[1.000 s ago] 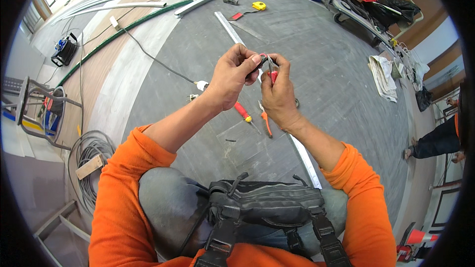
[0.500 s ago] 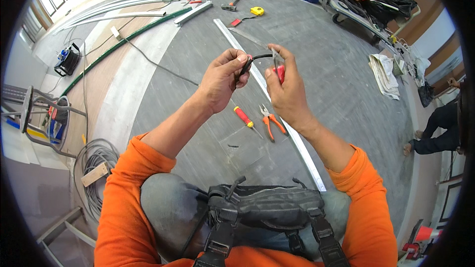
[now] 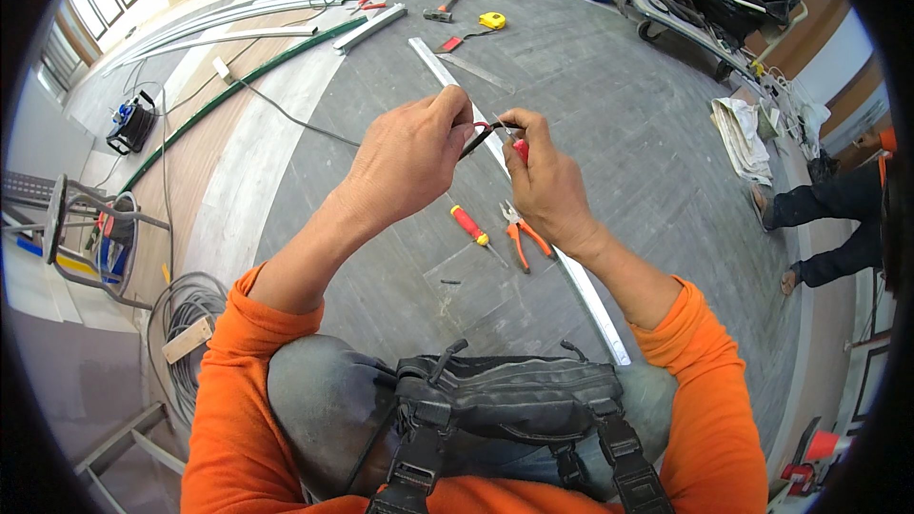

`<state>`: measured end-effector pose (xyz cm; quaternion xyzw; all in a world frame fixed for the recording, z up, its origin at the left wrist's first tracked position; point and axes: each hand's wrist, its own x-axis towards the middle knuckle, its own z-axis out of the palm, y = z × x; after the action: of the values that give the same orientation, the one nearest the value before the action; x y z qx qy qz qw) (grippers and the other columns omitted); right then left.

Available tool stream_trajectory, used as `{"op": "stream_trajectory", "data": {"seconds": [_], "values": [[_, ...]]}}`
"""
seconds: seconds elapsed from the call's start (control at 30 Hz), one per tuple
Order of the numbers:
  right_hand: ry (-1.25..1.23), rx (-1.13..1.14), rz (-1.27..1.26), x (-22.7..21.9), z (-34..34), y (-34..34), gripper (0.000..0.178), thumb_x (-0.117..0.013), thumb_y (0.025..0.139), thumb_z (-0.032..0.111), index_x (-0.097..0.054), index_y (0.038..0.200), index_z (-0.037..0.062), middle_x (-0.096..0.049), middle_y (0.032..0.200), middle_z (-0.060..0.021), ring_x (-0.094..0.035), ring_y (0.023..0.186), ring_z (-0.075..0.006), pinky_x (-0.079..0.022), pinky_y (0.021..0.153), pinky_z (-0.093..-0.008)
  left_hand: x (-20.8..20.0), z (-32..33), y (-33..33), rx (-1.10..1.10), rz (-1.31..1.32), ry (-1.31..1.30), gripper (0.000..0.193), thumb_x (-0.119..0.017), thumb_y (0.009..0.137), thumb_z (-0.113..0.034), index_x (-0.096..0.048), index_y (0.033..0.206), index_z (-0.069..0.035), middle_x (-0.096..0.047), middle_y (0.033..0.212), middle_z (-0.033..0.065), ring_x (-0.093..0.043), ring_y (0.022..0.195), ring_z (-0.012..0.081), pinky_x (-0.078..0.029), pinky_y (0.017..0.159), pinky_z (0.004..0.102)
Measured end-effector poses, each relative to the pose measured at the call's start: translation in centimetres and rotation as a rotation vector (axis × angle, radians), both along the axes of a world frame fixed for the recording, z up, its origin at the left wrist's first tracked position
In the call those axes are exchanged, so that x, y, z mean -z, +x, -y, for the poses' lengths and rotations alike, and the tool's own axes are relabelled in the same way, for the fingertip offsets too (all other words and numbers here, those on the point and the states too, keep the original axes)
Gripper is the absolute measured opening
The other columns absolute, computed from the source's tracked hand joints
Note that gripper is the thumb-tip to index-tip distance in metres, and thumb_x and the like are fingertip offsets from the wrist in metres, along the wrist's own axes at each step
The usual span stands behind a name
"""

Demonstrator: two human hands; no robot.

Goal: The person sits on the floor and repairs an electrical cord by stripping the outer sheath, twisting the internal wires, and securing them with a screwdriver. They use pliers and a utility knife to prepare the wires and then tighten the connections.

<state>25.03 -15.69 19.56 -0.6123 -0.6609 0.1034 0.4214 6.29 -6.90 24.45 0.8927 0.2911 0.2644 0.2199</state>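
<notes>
Between my hands runs a black cable (image 3: 469, 147) with a red wire showing near its middle. My left hand (image 3: 407, 154) is closed around one part of it, fingertips pinched together. My right hand (image 3: 550, 179) is wrapped around a small red-handled knife (image 3: 521, 149), its thin metal blade lying against the cable; the thumb and forefinger also grip the cable's black end. Below my hands, a red and yellow screwdriver (image 3: 468, 226) and orange-handled pliers (image 3: 521, 234) lie on the grey floor. A long white metal channel (image 3: 581, 293) passes under my right wrist.
Farther off lie a hammer (image 3: 447, 2), a yellow tape measure (image 3: 491, 20) and several metal profiles (image 3: 219, 36). Coiled cable (image 3: 181, 333) and a stool (image 3: 67, 228) stand at left. A loaded trolley (image 3: 695, 33) is at back right; another person's legs (image 3: 828, 228) show at right.
My left hand has turned knuckles-up and come closer to the right. The knife has moved left and lower along the cable, where red now shows. The other person's legs have shifted into view.
</notes>
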Motion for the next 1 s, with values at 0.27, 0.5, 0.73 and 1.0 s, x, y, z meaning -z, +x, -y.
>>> {"op": "stream_trajectory", "data": {"seconds": [0.27, 0.5, 0.73, 1.0], "values": [[-0.108, 0.011, -0.143, 0.5, -0.2, -0.4, 0.036, -0.056, 0.102, 0.008, -0.044, 0.136, 0.0113, -0.066, 0.088, -0.0172, -0.069, 0.077, -0.0373, -0.051, 0.068, -0.0462, 5.1, -0.3, 0.5, 0.157, 0.151, -0.622, 0.029, -0.049, 0.111, -0.030, -0.059, 0.116, -0.003, -0.068, 0.103, 0.0118, -0.067, 0.099, 0.0248, -0.053, 0.081, 0.0391], [-0.001, -0.138, 0.009, 0.6, 0.4, 1.4, 0.056, -0.057, 0.100, 0.004, -0.037, 0.152, 0.0145, -0.065, 0.087, -0.0172, -0.069, 0.074, -0.0360, -0.052, 0.063, -0.0456, 6.4, -0.8, 0.3, 0.291, 0.336, -0.710, 0.032, -0.046, 0.112, -0.031, -0.061, 0.105, -0.004, -0.062, 0.095, 0.0036, -0.055, 0.088, 0.0128, -0.049, 0.083, 0.0304], [0.062, -0.184, 0.128, 0.6, 0.3, 1.6, 0.065, -0.059, 0.097, -0.001, -0.035, 0.155, 0.0144, -0.067, 0.090, -0.0180, -0.071, 0.075, -0.0358, -0.056, 0.063, -0.0440, 5.6, -0.5, 0.0, 0.243, 0.344, -0.669, 0.028, -0.044, 0.111, -0.028, -0.056, 0.097, -0.007, -0.059, 0.085, 0.0005, -0.049, 0.076, 0.0107, -0.045, 0.072, 0.0293], [0.048, -0.190, 0.122, 1.3, 0.4, 1.6, 0.065, -0.056, 0.100, -0.003, -0.031, 0.157, 0.0157, -0.062, 0.083, -0.0081, -0.065, 0.069, -0.0214, -0.053, 0.066, -0.0375, 5.4, -0.3, 0.1, 0.248, 0.331, -0.657, 0.029, -0.041, 0.111, -0.028, -0.054, 0.094, -0.008, -0.054, 0.082, 0.0000, -0.047, 0.075, 0.0107, -0.043, 0.071, 0.0300]]}}
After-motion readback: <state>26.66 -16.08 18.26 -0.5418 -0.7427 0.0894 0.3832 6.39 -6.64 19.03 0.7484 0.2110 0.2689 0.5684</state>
